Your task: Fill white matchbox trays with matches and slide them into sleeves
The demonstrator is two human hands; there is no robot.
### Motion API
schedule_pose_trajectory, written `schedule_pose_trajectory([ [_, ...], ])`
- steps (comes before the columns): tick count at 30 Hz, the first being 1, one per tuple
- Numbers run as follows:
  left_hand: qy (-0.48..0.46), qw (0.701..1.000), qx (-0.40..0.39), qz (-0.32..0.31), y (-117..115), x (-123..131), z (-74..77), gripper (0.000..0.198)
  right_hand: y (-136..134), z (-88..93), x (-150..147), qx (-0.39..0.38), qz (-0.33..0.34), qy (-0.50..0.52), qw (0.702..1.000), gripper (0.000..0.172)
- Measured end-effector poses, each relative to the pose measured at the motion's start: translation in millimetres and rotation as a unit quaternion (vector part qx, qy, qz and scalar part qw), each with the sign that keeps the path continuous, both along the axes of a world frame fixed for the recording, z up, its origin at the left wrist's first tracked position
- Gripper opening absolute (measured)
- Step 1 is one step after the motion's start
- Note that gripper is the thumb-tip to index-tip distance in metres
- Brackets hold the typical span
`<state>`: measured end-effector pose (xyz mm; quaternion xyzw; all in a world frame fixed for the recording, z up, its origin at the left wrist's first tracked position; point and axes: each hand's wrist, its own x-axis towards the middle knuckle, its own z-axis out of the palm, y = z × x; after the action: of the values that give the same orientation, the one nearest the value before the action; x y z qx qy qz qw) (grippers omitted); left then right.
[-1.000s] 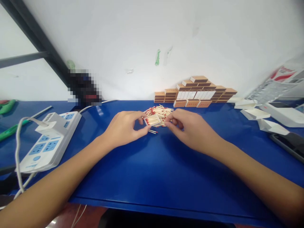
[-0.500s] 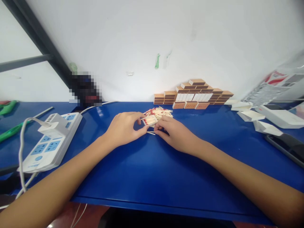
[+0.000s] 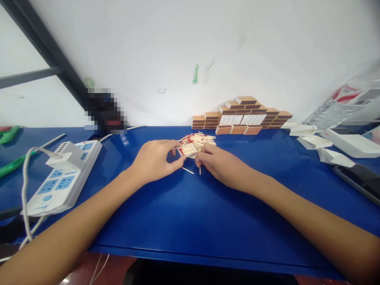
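My left hand (image 3: pixel 157 158) grips a small matchbox tray (image 3: pixel 194 152) between thumb and fingers. Red-tipped matches (image 3: pixel 187 150) lie side by side inside it. Just to the right, my right hand (image 3: pixel 215 164) is closed in a pinch on a matchstick (image 3: pixel 200 170), whose pale end sticks out below the fingers. A loose matchstick (image 3: pixel 188 170) lies on the blue table beside my left thumb. Behind both hands is a heap of matches (image 3: pixel 204 138), partly hidden by the right hand.
Matchboxes (image 3: pixel 246 106) are stacked against the wall, several rows high. At left lies a white power strip (image 3: pixel 65 184) with a plugged-in adapter and cable. Folded white papers (image 3: pixel 314 141), a dark phone (image 3: pixel 359 178) and a plastic bottle (image 3: pixel 341 99) are on the right.
My right hand has shifted slightly right, and a matchstick now shows below its fingers. The loose matchstick by my left thumb has turned a little. My left hand stays on the tray.
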<state>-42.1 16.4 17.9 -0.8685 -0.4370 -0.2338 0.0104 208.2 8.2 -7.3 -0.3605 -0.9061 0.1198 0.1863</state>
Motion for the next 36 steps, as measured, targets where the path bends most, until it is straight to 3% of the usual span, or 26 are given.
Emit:
schedule_pose_trajectory([
  [4,0.0,1.0,0.003,0.002,0,0,2.2,0.025,-7,1.5,-6,0.023,-0.029,0.03,0.999,0.023],
  [10,-0.015,1.0,0.01,0.009,1,-1,1.2,0.028,-24,0.6,-28,0.001,-0.084,0.049,0.995,0.006],
  [17,-0.007,1.0,0.006,0.012,0,1,-1.2,0.027,-26,4.4,-30,-0.026,-0.161,-0.037,0.986,0.017],
  [23,-0.008,1.0,0.005,0.005,-3,4,0.3,0.026,-25,3.0,-16,-0.006,-0.235,-0.022,0.972,0.025],
  [30,-0.002,1.0,0.003,0.006,-4,5,0.7,0.025,-26,9.0,-15,-0.001,-0.254,-0.08,0.964,0.035],
  [36,-0.001,1.0,0.005,0.001,-5,5,0.0,0.026,-26,7.9,-16,-0.05,-0.214,-0.066,0.973,0.018],
])
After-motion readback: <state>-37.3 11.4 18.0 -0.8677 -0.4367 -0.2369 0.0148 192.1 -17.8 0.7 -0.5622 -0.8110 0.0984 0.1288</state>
